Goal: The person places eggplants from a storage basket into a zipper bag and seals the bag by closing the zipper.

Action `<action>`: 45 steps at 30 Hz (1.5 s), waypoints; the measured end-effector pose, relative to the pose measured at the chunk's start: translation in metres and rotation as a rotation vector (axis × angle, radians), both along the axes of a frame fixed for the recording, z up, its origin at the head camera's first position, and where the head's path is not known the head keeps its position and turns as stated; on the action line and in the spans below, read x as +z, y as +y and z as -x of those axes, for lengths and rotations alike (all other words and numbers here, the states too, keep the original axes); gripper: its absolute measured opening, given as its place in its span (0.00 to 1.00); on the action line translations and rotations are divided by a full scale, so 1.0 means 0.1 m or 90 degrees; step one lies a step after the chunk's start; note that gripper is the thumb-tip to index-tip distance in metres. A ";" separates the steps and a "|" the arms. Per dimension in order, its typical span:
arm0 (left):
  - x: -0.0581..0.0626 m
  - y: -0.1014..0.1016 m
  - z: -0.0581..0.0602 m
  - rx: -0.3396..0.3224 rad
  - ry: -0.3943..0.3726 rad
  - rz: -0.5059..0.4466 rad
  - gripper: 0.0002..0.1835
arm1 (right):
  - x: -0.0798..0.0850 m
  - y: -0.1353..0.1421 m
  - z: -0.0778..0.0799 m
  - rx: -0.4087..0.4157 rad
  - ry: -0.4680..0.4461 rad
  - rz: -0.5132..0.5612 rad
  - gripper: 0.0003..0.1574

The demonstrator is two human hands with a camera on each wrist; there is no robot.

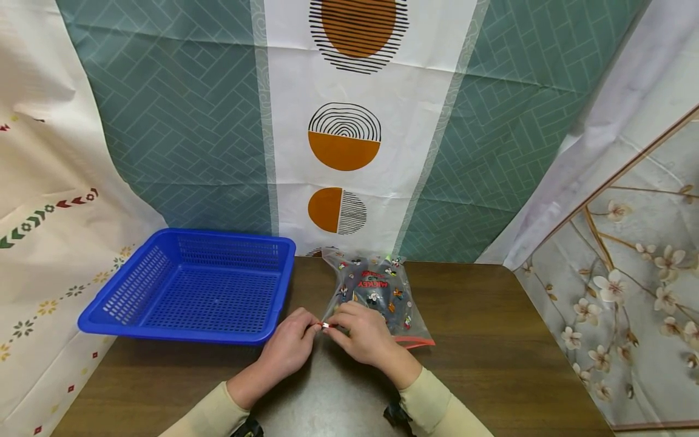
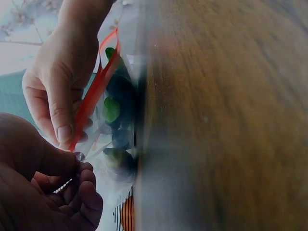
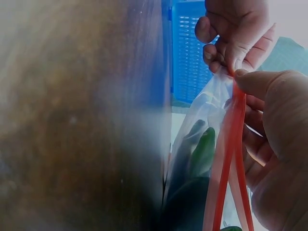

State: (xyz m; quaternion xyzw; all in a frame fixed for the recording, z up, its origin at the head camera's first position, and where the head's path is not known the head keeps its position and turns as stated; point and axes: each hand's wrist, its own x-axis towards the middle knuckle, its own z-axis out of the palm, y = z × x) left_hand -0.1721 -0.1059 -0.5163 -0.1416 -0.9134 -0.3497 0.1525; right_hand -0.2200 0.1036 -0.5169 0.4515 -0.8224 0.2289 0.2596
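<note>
A clear zip bag (image 1: 401, 303) with printed cartoon figures lies on the table, its red zip strip (image 3: 224, 178) toward me. Dark, rounded things (image 2: 121, 91) and green pieces (image 3: 203, 150) show through the plastic; their kind is unclear. My left hand (image 1: 288, 345) pinches the bag's left corner at the end of the strip. Right beside it, my right hand (image 1: 363, 334) pinches the strip between thumb and fingers. Toward the right end, the two red edges stand apart in a loop, as both wrist views show.
A blue plastic basket (image 1: 218, 334) with perforated walls stands to the left of the bag. Behind the table hangs a patterned curtain (image 1: 349, 85). The brown wooden table (image 1: 491, 352) extends to the right, up to a flowered cloth (image 1: 617, 303).
</note>
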 end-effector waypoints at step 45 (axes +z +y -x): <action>-0.03 -0.02 0.03 -0.003 -0.044 -0.067 0.13 | 0.07 0.14 -0.02 0.050 -0.017 -0.057 0.04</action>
